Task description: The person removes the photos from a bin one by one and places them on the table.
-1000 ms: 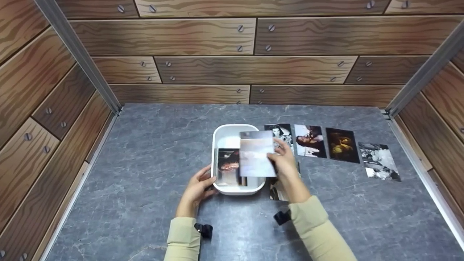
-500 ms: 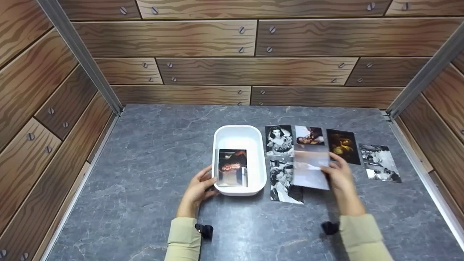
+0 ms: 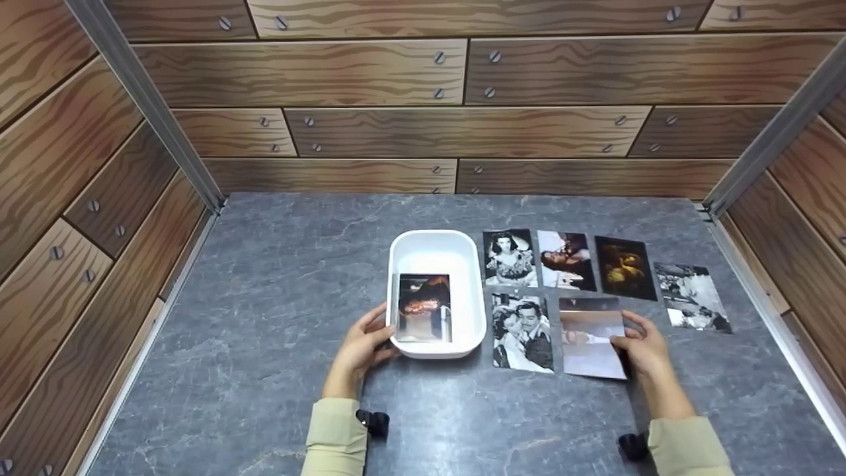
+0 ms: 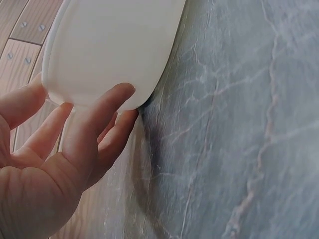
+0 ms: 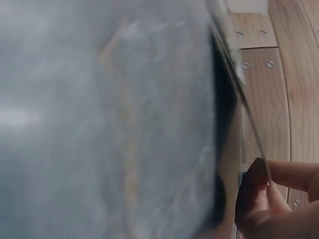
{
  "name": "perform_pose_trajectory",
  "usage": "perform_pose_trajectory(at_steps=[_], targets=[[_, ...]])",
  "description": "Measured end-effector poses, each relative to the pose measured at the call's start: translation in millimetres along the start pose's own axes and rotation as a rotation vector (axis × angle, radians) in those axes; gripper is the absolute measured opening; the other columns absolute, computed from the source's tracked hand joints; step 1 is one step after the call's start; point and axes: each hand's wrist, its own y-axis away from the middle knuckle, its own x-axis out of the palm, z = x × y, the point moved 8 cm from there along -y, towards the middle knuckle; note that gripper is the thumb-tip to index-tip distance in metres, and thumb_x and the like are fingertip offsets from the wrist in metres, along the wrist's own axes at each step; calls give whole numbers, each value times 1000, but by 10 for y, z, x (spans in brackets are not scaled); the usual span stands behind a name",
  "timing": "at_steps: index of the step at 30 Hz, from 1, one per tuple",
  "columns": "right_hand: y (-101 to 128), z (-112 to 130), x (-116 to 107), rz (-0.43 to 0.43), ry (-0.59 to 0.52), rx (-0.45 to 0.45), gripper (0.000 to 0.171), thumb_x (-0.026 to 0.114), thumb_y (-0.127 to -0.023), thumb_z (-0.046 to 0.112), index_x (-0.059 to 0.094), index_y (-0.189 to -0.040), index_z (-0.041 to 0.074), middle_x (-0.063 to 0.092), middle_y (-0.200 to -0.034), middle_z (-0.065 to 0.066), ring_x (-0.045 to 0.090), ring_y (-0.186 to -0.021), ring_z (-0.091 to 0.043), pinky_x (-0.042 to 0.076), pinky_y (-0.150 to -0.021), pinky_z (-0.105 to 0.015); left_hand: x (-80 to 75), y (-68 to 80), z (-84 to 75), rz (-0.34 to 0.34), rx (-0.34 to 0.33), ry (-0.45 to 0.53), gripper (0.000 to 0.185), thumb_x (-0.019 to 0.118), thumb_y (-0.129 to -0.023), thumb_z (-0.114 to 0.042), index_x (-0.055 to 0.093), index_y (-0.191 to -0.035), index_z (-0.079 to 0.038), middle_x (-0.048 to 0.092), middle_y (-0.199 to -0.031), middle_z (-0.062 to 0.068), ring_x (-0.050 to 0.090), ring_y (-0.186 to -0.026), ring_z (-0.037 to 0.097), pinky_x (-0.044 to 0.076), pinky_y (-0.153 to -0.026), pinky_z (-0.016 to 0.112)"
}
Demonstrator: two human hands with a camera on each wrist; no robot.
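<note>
Near the front left corner of a white plastic bin (image 3: 481, 294), my left hand (image 3: 360, 345) grips it, with the thumb at the rim and the other fingers against the outer wall. The left wrist view has these fingers close up on the bin wall (image 4: 117, 45). Inside the bin lies a photo card (image 3: 423, 307) with dark and reddish tones. My right hand (image 3: 648, 347) pinches another photo card (image 3: 590, 330) by its right edge, between thumb and fingers, low over the table. Edge-on, that card is a thin line running to the fingertips in the right wrist view.
Right of the bin lie a black-and-white portrait photo (image 3: 509, 258), a colour photo (image 3: 566, 260), a dark golden photo (image 3: 625, 267) and a black-and-white photo (image 3: 694, 297). A photo of a couple (image 3: 522, 332) lies below the portrait. Wood-patterned walls (image 3: 370, 129) surround the grey table (image 3: 284, 264).
My right hand has carried the pinched photo from above the bin rightward and towards me, to the right of the couple photo. My left hand has stayed at the bin.
</note>
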Motion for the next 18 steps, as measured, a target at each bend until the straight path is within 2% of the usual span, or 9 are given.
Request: perform_pose_trajectory(at_steps=[3,8,12,14,16,18], targets=[[-3,-11,-37,-41,95,-12,63,60,-80,-13,35,-137,-13,58,-71,14,52,-63,3,49,-58,-13,5,2,8,0,-4,0,61,55,-93,2,31,-149,0,38,-142,35,58,-106,30,61,-80,41],[20,-9,-78,-73,180,-13,60,62,-81,-10,36,-135,-15,50,-68,12,47,-58,3,45,-53,-12,4,-3,13,-2,-1,0,60,55,-92,2,32,-148,0,39,-140,35,58,-107,32,60,-81,43],[50,33,-100,-85,272,-6,57,62,-84,-1,38,-133,-16,49,-70,9,45,-61,0,41,-53,-13,6,-5,7,3,5,0,61,56,-92,2,31,-148,1,38,-142,36,59,-109,35,60,-82,44],[65,72,-105,-102,303,11,58,62,-87,5,36,-135,-15,54,-82,-3,48,-73,-6,40,-59,-14,6,-6,8,6,2,-1,61,56,-92,2,31,-149,0,38,-143,36,60,-109,34,60,-81,42],[73,133,-85,-107,291,32,62,60,-90,9,31,-140,-13,54,-104,-20,51,-92,-19,43,-73,-18,5,-7,6,8,3,-4,61,56,-93,1,31,-149,0,38,-143,35,60,-108,33,61,-79,41],[69,226,-30,-93,254,52,67,58,-93,13,24,-147,-8,41,-132,-33,46,-116,-33,45,-92,-27,3,-6,2,9,6,-5,62,56,-92,1,31,-149,1,38,-143,36,61,-106,31,61,-79,40]])
